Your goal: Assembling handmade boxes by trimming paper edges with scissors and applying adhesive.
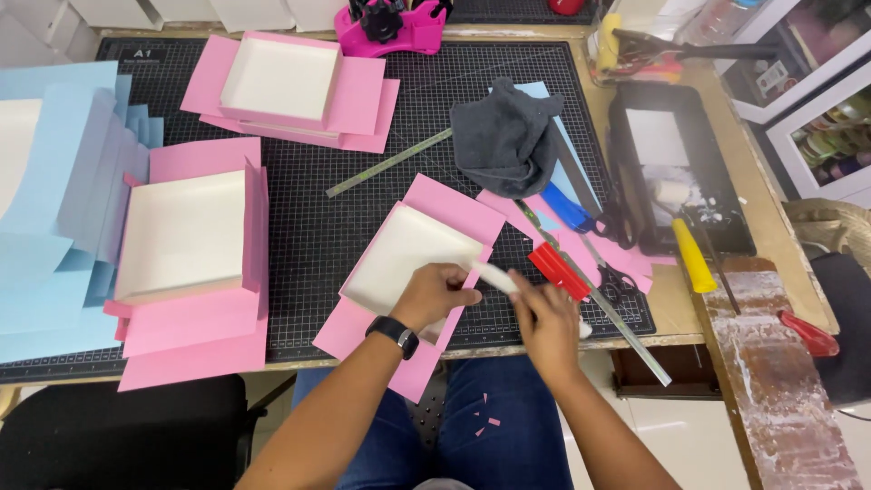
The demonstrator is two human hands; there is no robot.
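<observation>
A shallow white box [399, 247] lies on a pink paper sheet [454, 207] at the front of the black cutting mat [308, 227]. My left hand [437, 292], with a black watch on its wrist, curls over the box's near right wall. My right hand [546, 319] is closed around a white stick-like tool [495, 276], whose tip points at the left fingers. A red cutter [558, 270] lies just beyond my right hand, touching neither hand.
Two more white boxes on pink sheets sit at the left [186, 234] and at the back [279, 80]. Blue paper sheets [54, 181] are stacked far left. A grey cloth [506, 136], metal rulers [390, 163], scissors [613, 277], a black glue tray [676, 163] and a pink tape dispenser [390, 27] surround the work.
</observation>
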